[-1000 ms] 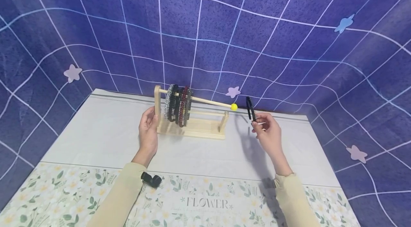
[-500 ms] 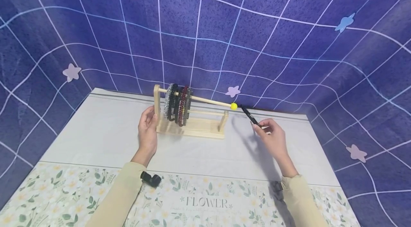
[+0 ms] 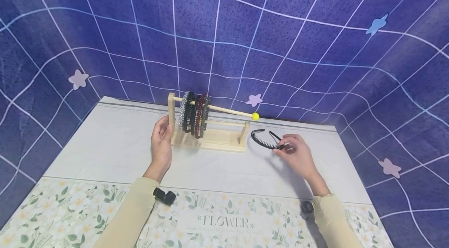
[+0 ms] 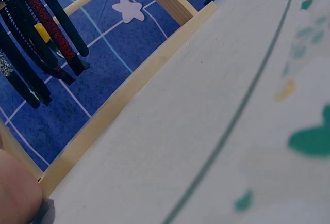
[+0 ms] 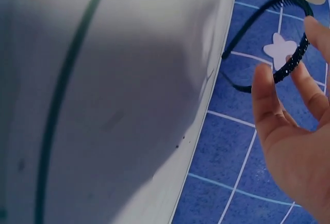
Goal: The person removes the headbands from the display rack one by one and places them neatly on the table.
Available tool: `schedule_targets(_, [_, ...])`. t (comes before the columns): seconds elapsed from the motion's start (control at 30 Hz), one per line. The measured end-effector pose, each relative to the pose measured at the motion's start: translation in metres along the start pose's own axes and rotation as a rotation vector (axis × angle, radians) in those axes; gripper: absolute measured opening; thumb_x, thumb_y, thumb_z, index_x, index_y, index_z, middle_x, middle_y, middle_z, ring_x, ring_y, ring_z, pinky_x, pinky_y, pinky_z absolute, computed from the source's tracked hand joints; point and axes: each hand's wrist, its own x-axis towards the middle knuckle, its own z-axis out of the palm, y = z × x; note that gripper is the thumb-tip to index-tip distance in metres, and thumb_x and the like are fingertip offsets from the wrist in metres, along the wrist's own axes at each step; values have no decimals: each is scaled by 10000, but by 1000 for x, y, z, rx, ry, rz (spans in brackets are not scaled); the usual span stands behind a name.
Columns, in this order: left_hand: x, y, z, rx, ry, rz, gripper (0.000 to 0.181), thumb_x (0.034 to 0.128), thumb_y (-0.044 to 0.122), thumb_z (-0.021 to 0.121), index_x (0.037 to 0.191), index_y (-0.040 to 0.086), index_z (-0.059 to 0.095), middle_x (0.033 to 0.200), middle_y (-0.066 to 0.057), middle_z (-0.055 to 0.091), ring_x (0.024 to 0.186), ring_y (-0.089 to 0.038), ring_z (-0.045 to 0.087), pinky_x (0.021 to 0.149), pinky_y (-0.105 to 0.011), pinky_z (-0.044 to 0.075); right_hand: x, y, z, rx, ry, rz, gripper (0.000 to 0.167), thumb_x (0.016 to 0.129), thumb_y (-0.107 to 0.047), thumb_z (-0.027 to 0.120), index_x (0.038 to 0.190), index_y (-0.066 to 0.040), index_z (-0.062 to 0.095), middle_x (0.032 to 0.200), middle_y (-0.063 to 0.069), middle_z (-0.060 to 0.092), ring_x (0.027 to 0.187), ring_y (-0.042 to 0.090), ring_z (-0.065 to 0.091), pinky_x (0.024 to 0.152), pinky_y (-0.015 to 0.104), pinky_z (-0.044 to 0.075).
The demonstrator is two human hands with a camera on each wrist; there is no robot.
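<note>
While dark-blue cloth printed with pale grid lines and stars (image 3: 228, 18) rises at the back, I see before it a white tabletop with flowered near part (image 3: 217, 172). On it is a pale wooden stand (image 3: 222, 139). The right hand (image 3: 296, 154) has its grip almost closed, pinching between thumb and fingers; the left hand (image 3: 162, 144) has its grip closed on the stand's left side. Several glittering headbands in silver, black and dark red (image 3: 194, 117) hang on the stand. A black toothed headband (image 5: 299, 53), pinched in the right grip, is just to the right of the stand. A small yellow ball (image 3: 255, 116) caps the upper rod.
</note>
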Motion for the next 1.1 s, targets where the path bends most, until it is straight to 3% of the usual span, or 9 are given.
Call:
schedule_targets(0.3, [0, 0, 0, 4, -5, -5, 368, 1163, 78, 530, 1481, 230, 635, 1510, 1, 605, 1464, -196, 514, 1268, -307, 407, -1, 8, -4, -37, -105, -8, 321, 826, -95, 988, 1059, -39, 774, 1548, 307, 557, 984, 312, 731, 900, 337, 620])
schedule_targets(0.5, [0, 0, 0, 11, -4, 2, 370, 1162, 68, 529, 1489, 210, 630, 1481, 12, 622, 1422, -181, 538, 1235, -304, 434, 1, 13, -5, -64, -153, -37, 326, 810, -73, 997, 1037, -68, 764, 1560, 310, 566, 981, 300, 732, 899, 408, 626])
schedule_targets(0.77, [0, 0, 0, 5, -4, 10, 361, 1162, 79, 533, 1490, 197, 626, 1441, 42, 635, 1388, -152, 555, 1216, -289, 440, 8, 17, -4, -120, -192, -28, 319, 814, -78, 993, 1029, -87, 757, 1534, 267, 618, 960, 275, 735, 872, 434, 638])
schedule_targets(1.1, [0, 0, -1, 12, -15, 15, 370, 1163, 85, 529, 1510, 186, 610, 1463, 32, 616, 1423, -161, 536, 1264, -297, 402, 13, 25, 1, -128, -204, -69, 332, 779, -43, 1000, 1011, -79, 765, 1528, 263, 615, 943, 251, 704, 836, 367, 613])
